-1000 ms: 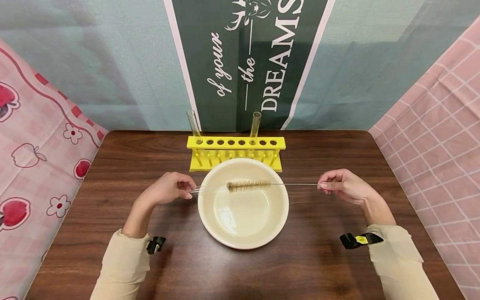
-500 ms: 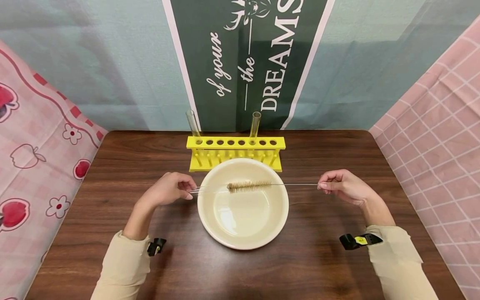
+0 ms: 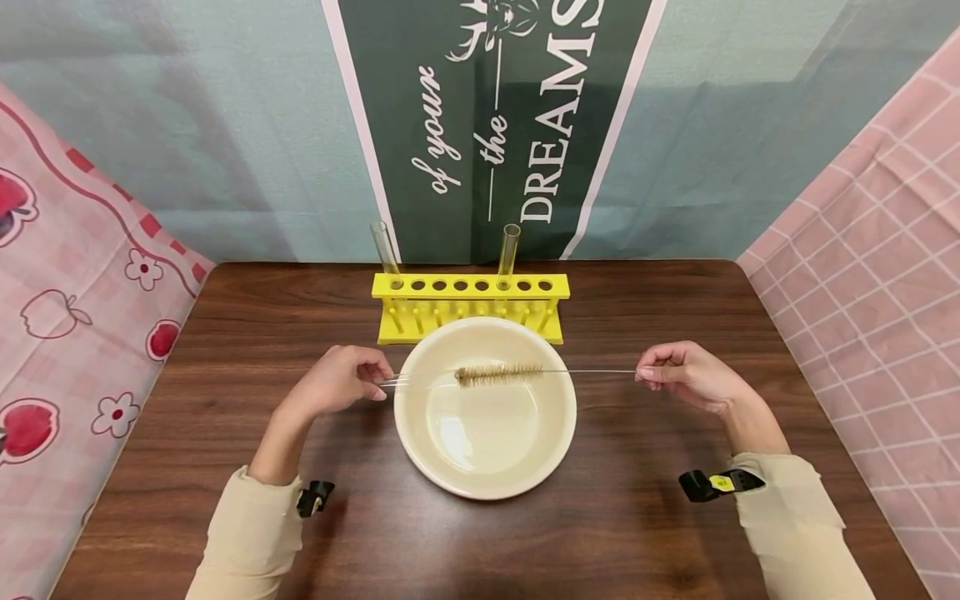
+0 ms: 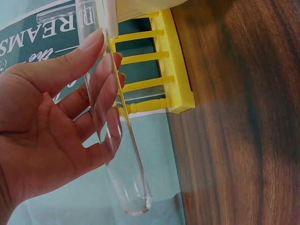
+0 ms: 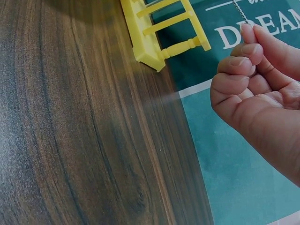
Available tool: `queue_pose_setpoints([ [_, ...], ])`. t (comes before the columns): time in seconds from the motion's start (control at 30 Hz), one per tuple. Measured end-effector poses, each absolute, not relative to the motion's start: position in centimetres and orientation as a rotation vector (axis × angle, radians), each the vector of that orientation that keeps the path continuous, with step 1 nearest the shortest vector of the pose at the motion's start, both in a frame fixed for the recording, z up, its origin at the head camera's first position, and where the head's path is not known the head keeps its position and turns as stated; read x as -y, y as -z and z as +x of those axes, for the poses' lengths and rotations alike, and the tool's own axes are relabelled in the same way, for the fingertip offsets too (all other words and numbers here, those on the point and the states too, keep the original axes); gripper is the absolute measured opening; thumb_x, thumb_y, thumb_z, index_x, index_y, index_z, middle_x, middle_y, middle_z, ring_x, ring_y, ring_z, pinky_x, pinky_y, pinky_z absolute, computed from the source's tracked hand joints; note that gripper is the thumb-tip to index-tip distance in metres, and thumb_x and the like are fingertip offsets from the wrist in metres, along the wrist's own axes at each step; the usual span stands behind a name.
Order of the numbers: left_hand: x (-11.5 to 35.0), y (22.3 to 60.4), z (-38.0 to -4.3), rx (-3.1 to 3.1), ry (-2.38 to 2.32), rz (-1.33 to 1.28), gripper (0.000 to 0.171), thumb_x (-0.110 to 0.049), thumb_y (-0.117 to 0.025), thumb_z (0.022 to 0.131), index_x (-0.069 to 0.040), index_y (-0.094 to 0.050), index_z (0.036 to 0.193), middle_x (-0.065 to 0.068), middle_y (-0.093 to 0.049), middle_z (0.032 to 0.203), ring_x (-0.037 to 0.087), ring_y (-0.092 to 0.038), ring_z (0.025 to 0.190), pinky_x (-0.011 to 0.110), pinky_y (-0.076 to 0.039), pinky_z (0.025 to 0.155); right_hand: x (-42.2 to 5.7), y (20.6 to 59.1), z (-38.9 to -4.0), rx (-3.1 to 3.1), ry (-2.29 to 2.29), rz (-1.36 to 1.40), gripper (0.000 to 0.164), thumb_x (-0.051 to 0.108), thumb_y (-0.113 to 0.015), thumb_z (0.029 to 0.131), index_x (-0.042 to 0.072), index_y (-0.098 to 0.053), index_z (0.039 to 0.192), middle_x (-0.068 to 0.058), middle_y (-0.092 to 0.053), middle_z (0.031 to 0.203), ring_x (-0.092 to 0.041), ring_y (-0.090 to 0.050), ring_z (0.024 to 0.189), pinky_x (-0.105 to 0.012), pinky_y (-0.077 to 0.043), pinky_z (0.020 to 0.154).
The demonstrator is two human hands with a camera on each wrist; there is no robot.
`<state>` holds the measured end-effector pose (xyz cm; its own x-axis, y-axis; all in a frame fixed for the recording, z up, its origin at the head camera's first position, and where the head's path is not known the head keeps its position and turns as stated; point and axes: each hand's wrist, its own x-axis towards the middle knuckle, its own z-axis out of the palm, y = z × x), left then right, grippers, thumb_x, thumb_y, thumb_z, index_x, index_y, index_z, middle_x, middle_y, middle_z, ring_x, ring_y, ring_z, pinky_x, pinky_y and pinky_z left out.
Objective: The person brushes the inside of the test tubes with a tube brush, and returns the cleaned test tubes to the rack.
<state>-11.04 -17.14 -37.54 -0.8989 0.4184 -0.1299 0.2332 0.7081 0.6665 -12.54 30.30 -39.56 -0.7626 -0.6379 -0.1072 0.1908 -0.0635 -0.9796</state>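
My left hand (image 3: 347, 377) grips a clear glass test tube (image 4: 129, 183) between thumb and fingers, at the left of the cream basin. The tube's rounded bottom points down past the fingers in the left wrist view. Across the basin, my right hand (image 3: 678, 373) pinches the end of a thin twisted-wire handle (image 5: 240, 10) between thumb and forefinger. That handle belongs to a test tube brush (image 3: 498, 374) with tan bristles, which lies level over the basin. Its bristle tip is right at the tube's mouth, which is faint against the basin.
Below the brush stands the cream basin (image 3: 486, 487) on the dark wooden table (image 3: 600, 542). Behind it is a yellow test tube rack (image 3: 471, 287), holding one test tube (image 3: 385, 250) at the left and another test tube (image 3: 508, 252) right of centre. Cloth hangs around three sides.
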Motion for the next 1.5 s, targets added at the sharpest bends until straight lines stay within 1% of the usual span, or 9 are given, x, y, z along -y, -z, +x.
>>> queue_pose_setpoints([
  [0.47, 17.0, 37.7, -10.8, -2.677, -0.968, 0.518, 0.018, 0.005, -0.075, 0.068, -0.007, -0.066, 0.078, 0.002, -0.06, 0.073, 0.014, -0.053, 0.069, 0.031, -0.045, 0.064, -30.1, 39.8, -12.6, -1.639, 1.893, -0.49, 0.029, -0.015, -0.042, 0.087, 0.002, -0.066, 0.088, -0.003, -0.063, 0.081, -0.011, -0.055, 0.07, -0.022, -0.046, 0.063],
  [0.77, 16.9, 37.5, -10.7, -2.688, -0.957, 0.549, 0.019, 0.006, -0.075, 0.068, -0.006, -0.066, 0.079, 0.003, -0.061, 0.075, 0.019, -0.055, 0.072, 0.032, -0.045, 0.066, -30.0, 39.8, -12.6, -1.653, 1.879, -0.48, 0.028, -0.015, -0.043, 0.087, 0.002, -0.066, 0.087, -0.002, -0.063, 0.08, -0.012, -0.054, 0.069, -0.022, -0.046, 0.063],
  [0.97, 16.9, 37.6, -10.7, -2.701, -0.959, 0.55, 0.02, 0.005, -0.075, 0.067, -0.008, -0.065, 0.078, 0.002, -0.061, 0.076, 0.018, -0.055, 0.072, 0.033, -0.045, 0.066, -30.0, 39.7, -12.6, -1.665, 1.863, -0.468, 0.026, -0.014, -0.045, 0.087, 0.002, -0.065, 0.086, 0.0, -0.062, 0.079, -0.012, -0.054, 0.069, -0.022, -0.046, 0.063],
  [1.2, 16.9, 37.7, -10.6, -2.703, -0.973, 0.539, 0.021, 0.005, -0.075, 0.067, -0.009, -0.065, 0.077, 0.001, -0.061, 0.076, 0.018, -0.055, 0.073, 0.032, -0.045, 0.066, -29.8, 39.8, -12.7, -1.66, 1.859, -0.463, 0.028, -0.015, -0.045, 0.086, 0.003, -0.066, 0.085, 0.0, -0.063, 0.079, -0.011, -0.054, 0.069, -0.022, -0.046, 0.063],
  [1.37, 16.7, 37.5, -10.6, -2.714, -0.956, 0.546, 0.021, 0.003, -0.076, 0.065, -0.01, -0.065, 0.077, 0.0, -0.06, 0.076, 0.017, -0.053, 0.072, 0.032, -0.044, 0.066, -29.2, 39.6, -13.0, -1.724, 1.821, -0.467, 0.022, -0.012, -0.05, 0.086, 0.002, -0.066, 0.084, -0.001, -0.062, 0.077, -0.01, -0.053, 0.068, -0.022, -0.046, 0.062],
  [1.5, 16.5, 37.5, -10.6, -2.716, -0.968, 0.521, 0.021, 0.003, -0.076, 0.066, -0.01, -0.065, 0.077, 0.001, -0.059, 0.075, 0.016, -0.053, 0.071, 0.032, -0.043, 0.066, -28.9, 39.4, -13.1, -1.805, 1.775, -0.466, 0.015, -0.01, -0.053, 0.085, -0.001, -0.065, 0.082, -0.001, -0.061, 0.075, -0.012, -0.052, 0.066, -0.023, -0.046, 0.061],
])
